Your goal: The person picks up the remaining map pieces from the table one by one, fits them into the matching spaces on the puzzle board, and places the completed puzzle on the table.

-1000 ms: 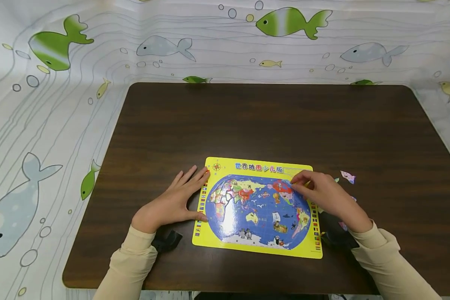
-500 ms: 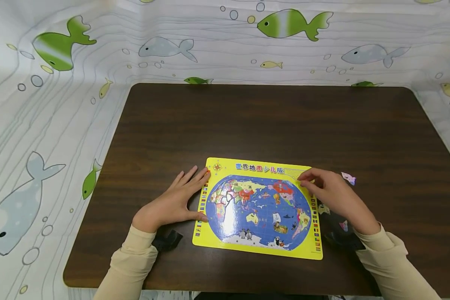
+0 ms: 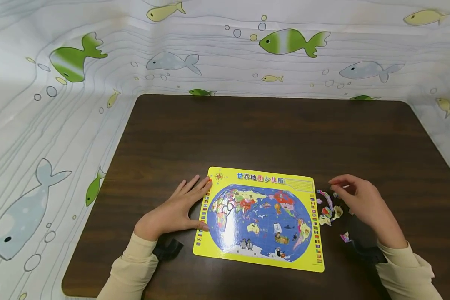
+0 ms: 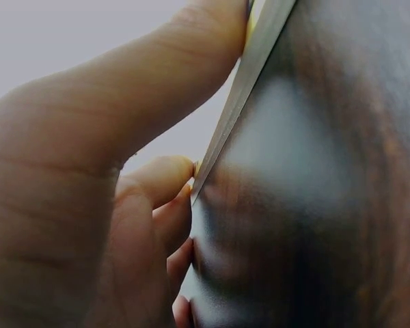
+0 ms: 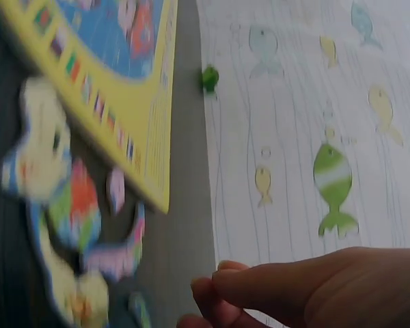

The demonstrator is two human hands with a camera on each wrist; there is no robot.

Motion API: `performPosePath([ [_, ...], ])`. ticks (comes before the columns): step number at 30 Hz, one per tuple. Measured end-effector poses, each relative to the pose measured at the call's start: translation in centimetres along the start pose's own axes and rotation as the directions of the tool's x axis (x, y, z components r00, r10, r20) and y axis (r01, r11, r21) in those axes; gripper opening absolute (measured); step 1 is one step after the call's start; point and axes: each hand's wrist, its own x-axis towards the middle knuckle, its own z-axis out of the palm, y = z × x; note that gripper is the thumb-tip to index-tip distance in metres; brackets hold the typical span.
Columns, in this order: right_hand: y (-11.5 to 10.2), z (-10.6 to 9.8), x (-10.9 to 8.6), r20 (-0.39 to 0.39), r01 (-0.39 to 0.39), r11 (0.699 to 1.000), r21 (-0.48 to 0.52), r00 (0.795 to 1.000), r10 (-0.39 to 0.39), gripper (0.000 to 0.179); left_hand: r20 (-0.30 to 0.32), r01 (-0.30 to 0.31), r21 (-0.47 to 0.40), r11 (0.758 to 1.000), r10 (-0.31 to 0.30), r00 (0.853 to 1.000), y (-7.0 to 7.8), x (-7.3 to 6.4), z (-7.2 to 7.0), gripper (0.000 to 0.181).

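A yellow-bordered world map puzzle board [image 3: 260, 261] lies near the front of the dark table. My left hand [image 3: 172, 213] rests at its left edge, fingers spread; in the left wrist view the thumb [image 4: 184, 55] lies along the board's side. Off the board's right side, my right hand [image 3: 369, 208] hovers with bent fingers and nothing visible between them. The right wrist view shows its thumb [image 5: 266, 280] close to the index fingertip. Loose map puzzle pieces [image 3: 325, 220] lie between that hand and the board, including a cream one [image 5: 41, 137].
A small pink piece [image 3: 345, 237] lies apart, nearer the front. Black wrist straps [image 3: 168, 250] show by both wrists. The brown table [image 3: 270, 133] reaches far behind the board to a white cloth [image 3: 225, 62] printed with fish.
My right hand has moved from the board's upper right to the right, off the board, uncovering the loose pieces. The left hand stays on the edge. The head view has tilted slightly up.
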Motion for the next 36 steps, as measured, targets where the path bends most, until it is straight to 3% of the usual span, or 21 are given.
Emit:
performPosePath([
  [5, 2.2, -0.9, -0.2, -0.05, -0.058, 0.998, -0.027, 0.997, 0.057, 0.031, -0.004, -0.007, 0.004, 1.0, 0.007, 1.0, 0.1, -0.1, 0.0, 0.12],
  [15, 5.2, -1.3, -0.6, -0.067, -0.123, 0.992, -0.037, 0.991, 0.12, 0.035, 0.001, -0.015, 0.008, 1.0, 0.015, 1.0, 0.3, -0.2, 0.0, 0.12],
  [36, 6.5, -1.2, -1.0, -0.151, -0.103, 0.993, -0.064, 0.984, 0.092, 0.03, -0.008, -0.023, 0.009, 1.0, 0.023, 1.0, 0.3, -0.3, -0.1, 0.119],
])
